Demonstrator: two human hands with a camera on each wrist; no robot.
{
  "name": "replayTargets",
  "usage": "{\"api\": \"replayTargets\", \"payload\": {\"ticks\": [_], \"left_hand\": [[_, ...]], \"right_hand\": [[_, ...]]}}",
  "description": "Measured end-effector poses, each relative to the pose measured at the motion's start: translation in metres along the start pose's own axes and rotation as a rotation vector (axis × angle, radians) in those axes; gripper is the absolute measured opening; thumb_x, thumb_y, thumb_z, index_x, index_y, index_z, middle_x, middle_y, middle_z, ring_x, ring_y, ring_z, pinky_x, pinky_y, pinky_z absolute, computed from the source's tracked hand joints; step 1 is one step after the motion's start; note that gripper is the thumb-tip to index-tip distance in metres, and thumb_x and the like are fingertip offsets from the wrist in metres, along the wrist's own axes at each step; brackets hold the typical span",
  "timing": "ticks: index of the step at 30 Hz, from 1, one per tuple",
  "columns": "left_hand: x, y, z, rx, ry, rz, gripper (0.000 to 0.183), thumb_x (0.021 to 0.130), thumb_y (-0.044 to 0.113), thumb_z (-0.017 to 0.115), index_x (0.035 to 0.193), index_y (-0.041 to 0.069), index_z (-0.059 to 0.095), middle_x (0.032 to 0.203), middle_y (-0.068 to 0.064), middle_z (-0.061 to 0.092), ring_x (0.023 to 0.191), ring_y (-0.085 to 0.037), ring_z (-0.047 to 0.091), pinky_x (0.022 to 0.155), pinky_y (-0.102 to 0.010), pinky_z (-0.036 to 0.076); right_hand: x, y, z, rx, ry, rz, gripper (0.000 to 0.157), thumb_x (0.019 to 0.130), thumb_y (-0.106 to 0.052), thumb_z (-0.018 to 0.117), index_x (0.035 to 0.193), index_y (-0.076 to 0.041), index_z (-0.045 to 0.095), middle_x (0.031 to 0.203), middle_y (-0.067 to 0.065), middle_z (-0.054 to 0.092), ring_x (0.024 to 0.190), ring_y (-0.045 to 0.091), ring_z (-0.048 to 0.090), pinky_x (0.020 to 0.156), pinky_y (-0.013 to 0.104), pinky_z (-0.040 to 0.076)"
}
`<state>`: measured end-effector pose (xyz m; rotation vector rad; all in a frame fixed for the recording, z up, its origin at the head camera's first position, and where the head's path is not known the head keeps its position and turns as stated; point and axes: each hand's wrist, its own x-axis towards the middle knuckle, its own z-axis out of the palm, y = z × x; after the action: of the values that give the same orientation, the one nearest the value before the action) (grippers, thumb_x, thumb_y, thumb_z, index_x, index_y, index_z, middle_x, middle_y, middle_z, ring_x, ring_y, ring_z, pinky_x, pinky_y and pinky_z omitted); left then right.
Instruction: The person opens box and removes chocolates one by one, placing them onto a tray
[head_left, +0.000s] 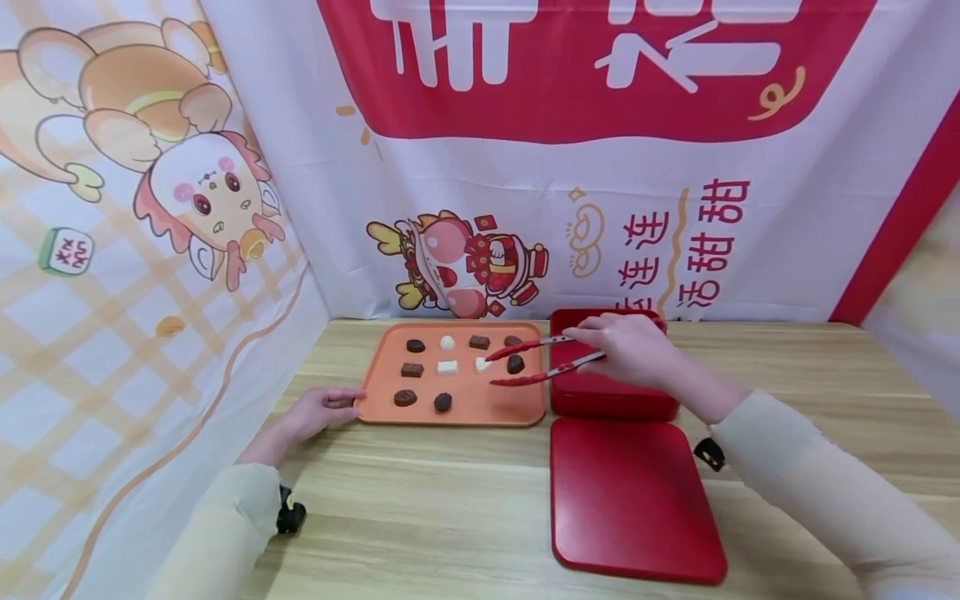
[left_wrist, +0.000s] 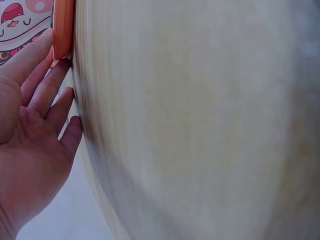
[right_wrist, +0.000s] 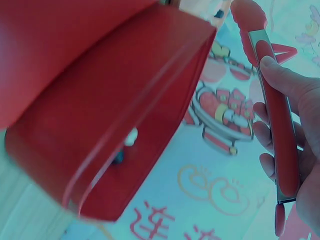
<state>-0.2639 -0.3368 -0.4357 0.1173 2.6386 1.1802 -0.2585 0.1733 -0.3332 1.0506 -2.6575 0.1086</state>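
My right hand (head_left: pixel 622 346) holds a pair of red-tipped tongs (head_left: pixel 525 379) over the right side of an orange tray (head_left: pixel 480 412). The tongs' arms stand apart; the upper tip is beside a speckled white chocolate (head_left: pixel 482 364), and whether they touch cannot be made out. Dark chocolates such as a round one (head_left: pixel 442 402) and a block (head_left: pixel 412 369), plus a white block (head_left: pixel 447 367), lie spread on the tray. At its front left corner my left hand (head_left: pixel 311 412) touches the tray's edge, thumb and fingers extended (left_wrist: pixel 45 125).
A red box (head_left: pixel 615 406) stands right of the tray, under my right forearm; inside it show a white piece (right_wrist: pixel 131 137) and a dark one (right_wrist: pixel 118 157). Its flat red lid (head_left: pixel 633 500) lies in front. Printed cloth (head_left: pixel 465 192) hangs behind the wooden table (head_left: pixel 420 500).
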Motion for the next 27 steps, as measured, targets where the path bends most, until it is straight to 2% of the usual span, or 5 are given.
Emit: {"api": "replayTargets", "payload": {"ticks": [8, 15, 23, 27], "left_hand": [[0.001, 0.000, 0.000, -0.011, -0.003, 0.002, 0.049, 0.092, 0.029, 0.069, 0.135, 0.007, 0.059, 0.139, -0.020, 0.050, 0.132, -0.037, 0.041, 0.108, -0.052, 0.032], [0.001, 0.000, -0.001, -0.002, -0.008, 0.017, 0.051, 0.093, 0.030, 0.069, 0.135, 0.005, 0.058, 0.139, -0.021, 0.050, 0.131, -0.037, 0.043, 0.106, -0.052, 0.034], [0.002, 0.001, -0.002, -0.003, -0.010, 0.019, 0.049, 0.093, 0.028, 0.069, 0.135, 0.004, 0.058, 0.139, -0.021, 0.050, 0.131, -0.038, 0.043, 0.107, -0.052, 0.033], [0.002, 0.001, -0.001, -0.001, -0.010, 0.017, 0.050, 0.092, 0.029, 0.069, 0.134, 0.005, 0.059, 0.138, -0.021, 0.051, 0.131, -0.038, 0.043, 0.107, -0.052, 0.033]], "right_hand": [[-0.024, 0.028, -0.020, -0.031, 0.042, 0.059, 0.062, 0.074, -0.032, 0.086, 0.128, -0.009, 0.066, 0.116, 0.016, 0.067, 0.099, 0.033, 0.065, 0.058, 0.035, 0.054], [-0.046, 0.050, -0.033, -0.006, -0.036, 0.161, 0.067, 0.075, -0.031, 0.084, 0.133, -0.006, 0.061, 0.122, 0.020, 0.063, 0.106, 0.036, 0.061, 0.073, 0.047, 0.056], [-0.068, 0.071, -0.039, -0.012, -0.090, 0.264, 0.070, 0.076, -0.035, 0.083, 0.134, -0.004, 0.058, 0.126, 0.024, 0.060, 0.112, 0.041, 0.058, 0.077, 0.052, 0.054], [-0.076, 0.079, -0.038, 0.000, -0.100, 0.285, 0.072, 0.075, -0.036, 0.083, 0.135, -0.005, 0.057, 0.125, 0.023, 0.061, 0.112, 0.041, 0.058, 0.077, 0.053, 0.053]]}}
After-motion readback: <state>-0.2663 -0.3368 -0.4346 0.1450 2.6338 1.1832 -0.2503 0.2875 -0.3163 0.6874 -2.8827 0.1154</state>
